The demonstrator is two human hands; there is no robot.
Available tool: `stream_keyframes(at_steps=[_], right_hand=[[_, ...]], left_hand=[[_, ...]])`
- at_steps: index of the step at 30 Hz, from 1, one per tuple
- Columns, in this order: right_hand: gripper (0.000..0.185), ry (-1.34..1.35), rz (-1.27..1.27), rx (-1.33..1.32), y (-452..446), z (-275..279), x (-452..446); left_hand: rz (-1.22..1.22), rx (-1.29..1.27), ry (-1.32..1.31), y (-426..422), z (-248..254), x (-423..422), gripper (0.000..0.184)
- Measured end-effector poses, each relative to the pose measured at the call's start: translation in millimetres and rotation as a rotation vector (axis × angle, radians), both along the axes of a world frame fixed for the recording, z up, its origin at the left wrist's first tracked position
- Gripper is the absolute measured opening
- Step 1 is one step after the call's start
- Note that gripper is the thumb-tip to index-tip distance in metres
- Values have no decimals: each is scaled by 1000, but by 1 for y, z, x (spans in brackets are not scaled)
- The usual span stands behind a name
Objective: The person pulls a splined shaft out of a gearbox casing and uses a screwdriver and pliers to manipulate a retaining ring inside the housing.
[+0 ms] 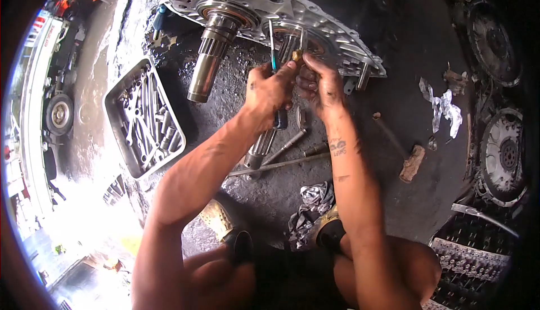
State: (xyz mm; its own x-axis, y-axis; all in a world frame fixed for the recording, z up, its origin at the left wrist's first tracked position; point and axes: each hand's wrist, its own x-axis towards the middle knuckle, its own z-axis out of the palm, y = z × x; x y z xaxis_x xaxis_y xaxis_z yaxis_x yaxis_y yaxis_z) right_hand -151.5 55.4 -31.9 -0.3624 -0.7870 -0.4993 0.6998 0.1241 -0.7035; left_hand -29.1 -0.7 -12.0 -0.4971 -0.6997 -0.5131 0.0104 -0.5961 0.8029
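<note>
My left hand (pixel 270 90) is closed around a screwdriver (pixel 273 51), its thin shaft pointing up towards the metal housing (pixel 315 17). My right hand (pixel 322 85) is closed beside it, its fingers around a small brass-coloured piece (pixel 297 56) that both hands seem to touch. Just beyond the hands lies the housing, with a thick splined shaft (pixel 210 57) standing out of it on the left. Another splined shaft (pixel 260 148) shows below my left hand, partly hidden by it. The fingertips of my right hand are partly hidden.
A metal tray (pixel 181 141) of wrenches and sockets sits at the left. Long bars (pixel 284 165) and a rag (pixel 316 196) lie near my feet. A hammer (pixel 412 164) rests at the right, with crumpled foil (pixel 447 110) and round discs (pixel 508 155) farther right.
</note>
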Motion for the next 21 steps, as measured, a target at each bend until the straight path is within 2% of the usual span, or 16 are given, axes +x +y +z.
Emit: stream_keyframes(at_steps=[2,3,7,9,10,11,12,13,14,16,18,20,21], right_hand=[[16,105,34,100,-2,11,0],[22,180,83,106,-4,11,-2],[22,163,87,65,-7,20,3],[29,369,144,272,-11,33,5],[29,366,147,278,-14,25,3],[33,536,168,142,-19,15,-1],[37,702,192,2,-21,5,-4],[40,595,252,109,-18,26,-4],[40,603,257,114,-18,26,-5],[40,613,221,-53,-15,28,-7],[38,625,193,170,-2,36,-4],[38,565,245,70,7,19,0],[42,697,243,246,11,5,3]], left_hand=[[-57,32,96,-8,5,5,20],[-61,25,55,-10,9,7,22],[-49,-20,-24,-15,16,9,22],[-59,-57,-50,-19,18,9,23],[-73,-89,-76,-21,17,9,25],[66,-23,-86,-26,14,6,30],[-105,-2,-32,-39,13,15,31],[-92,-6,-32,-38,12,13,31],[-79,-12,-24,-39,10,9,30],[-83,-8,-13,-32,11,10,26],[-118,-18,-11,-22,12,12,21],[-161,1,47,-7,2,22,20],[-145,44,49,0,-3,25,19]])
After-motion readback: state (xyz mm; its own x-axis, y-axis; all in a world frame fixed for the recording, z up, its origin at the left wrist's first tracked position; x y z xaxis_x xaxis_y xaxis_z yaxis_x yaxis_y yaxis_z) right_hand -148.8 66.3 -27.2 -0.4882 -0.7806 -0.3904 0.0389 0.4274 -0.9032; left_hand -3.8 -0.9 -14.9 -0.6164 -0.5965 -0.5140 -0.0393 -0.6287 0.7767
